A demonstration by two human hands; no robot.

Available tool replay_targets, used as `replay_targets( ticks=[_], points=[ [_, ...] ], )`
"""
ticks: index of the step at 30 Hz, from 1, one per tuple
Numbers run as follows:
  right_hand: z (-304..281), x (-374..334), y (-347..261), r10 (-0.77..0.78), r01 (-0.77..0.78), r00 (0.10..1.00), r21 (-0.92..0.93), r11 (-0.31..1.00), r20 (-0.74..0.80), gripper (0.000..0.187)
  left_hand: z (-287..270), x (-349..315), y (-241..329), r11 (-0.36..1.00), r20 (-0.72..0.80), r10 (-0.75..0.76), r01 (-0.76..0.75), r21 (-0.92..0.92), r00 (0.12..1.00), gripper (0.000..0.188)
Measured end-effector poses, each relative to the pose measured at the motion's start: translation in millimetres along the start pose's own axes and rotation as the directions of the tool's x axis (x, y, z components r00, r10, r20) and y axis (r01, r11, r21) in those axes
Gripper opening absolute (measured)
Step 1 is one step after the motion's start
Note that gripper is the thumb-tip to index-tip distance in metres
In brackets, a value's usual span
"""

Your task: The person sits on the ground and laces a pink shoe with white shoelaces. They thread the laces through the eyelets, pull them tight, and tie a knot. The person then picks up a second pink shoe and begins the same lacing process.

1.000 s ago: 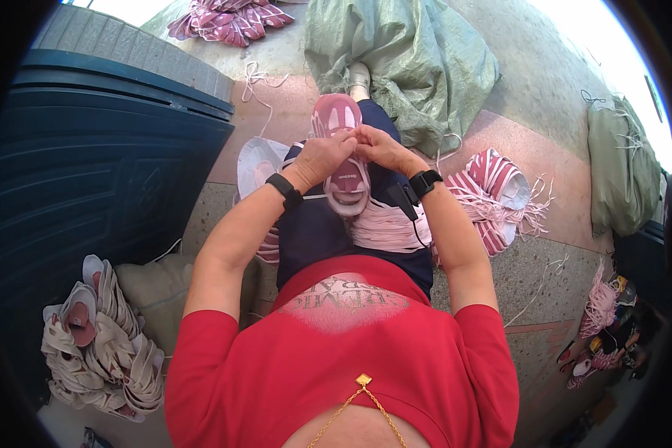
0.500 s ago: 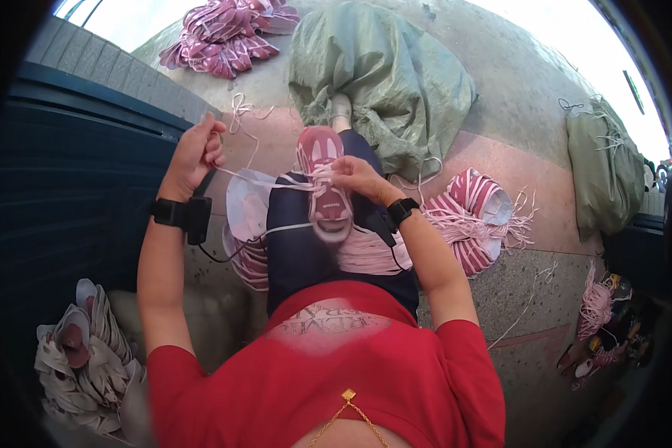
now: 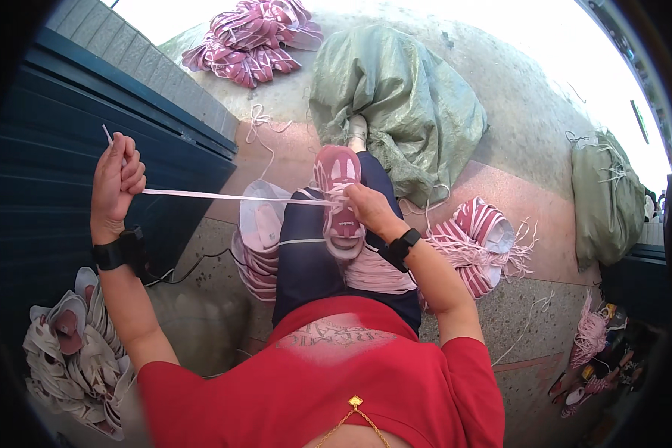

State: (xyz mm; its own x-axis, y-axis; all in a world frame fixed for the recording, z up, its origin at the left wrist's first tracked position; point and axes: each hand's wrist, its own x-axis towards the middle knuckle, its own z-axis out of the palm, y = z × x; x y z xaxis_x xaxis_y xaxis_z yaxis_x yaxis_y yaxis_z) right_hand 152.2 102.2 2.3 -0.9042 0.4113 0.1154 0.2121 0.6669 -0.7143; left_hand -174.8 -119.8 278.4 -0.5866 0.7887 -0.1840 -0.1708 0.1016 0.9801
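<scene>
A dusky-pink and white shoe upper (image 3: 342, 222) rests over my lap, its toe pointing away from me. The white shoelace (image 3: 224, 197) runs taut from its eyelets to my left hand (image 3: 116, 179), raised at the far left. That hand is closed around the lace, and the lace's tip pokes up above the fingers. My right hand (image 3: 373, 209) is closed on the upper's right side by the lacing; its fingertips are partly hidden. Beside my left thigh, more shoe uppers (image 3: 260, 257) are stacked, and a bundle of pink striped uppers (image 3: 472, 243) with loose laces lies to the right.
A large green woven sack (image 3: 399, 104) stands ahead, with a heap of pink uppers (image 3: 254, 41) at its left. Another green sack (image 3: 608, 198) is at the right. A dark blue panel (image 3: 67, 149) borders my left, above a pile of pale uppers (image 3: 75, 358).
My left hand has swung out left and slightly down, drawing the lace longer and straighter. My right hand stays at the shoe upper. The whole view has shifted a little.
</scene>
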Motion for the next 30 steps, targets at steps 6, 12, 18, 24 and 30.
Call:
replay_targets(
  ticks=[6,12,18,24,30],
  points=[
    [-6.9,-23.4,17.2,0.251,-0.232,0.963,0.177,0.956,-0.094,0.017,-17.1,30.8,-146.7,0.689,-0.264,0.091,0.131,0.713,0.960,0.023],
    [-3.0,-30.3,-7.4,0.274,-0.274,0.962,0.026,0.961,0.019,0.027,129.3,44.3,-274.9,0.868,0.121,-0.132,0.055,0.493,0.984,0.024],
    [-3.4,-18.8,-4.6,0.312,-0.309,0.940,-0.047,0.950,0.138,0.022,193.6,80.0,-284.7,0.562,0.483,-0.102,-0.350,0.749,0.870,0.028],
    [-5.9,-13.5,-11.4,0.205,-0.150,0.963,-0.285,0.947,0.175,0.024,197.8,93.6,-277.3,0.378,0.641,-0.113,-0.564,0.734,0.759,0.027],
    [-49.2,-44.3,16.0,0.116,-0.188,0.970,0.356,0.915,0.214,0.023,185.9,87.8,-236.0,0.846,0.422,-0.514,0.360,0.394,0.746,0.020]
  ],
)
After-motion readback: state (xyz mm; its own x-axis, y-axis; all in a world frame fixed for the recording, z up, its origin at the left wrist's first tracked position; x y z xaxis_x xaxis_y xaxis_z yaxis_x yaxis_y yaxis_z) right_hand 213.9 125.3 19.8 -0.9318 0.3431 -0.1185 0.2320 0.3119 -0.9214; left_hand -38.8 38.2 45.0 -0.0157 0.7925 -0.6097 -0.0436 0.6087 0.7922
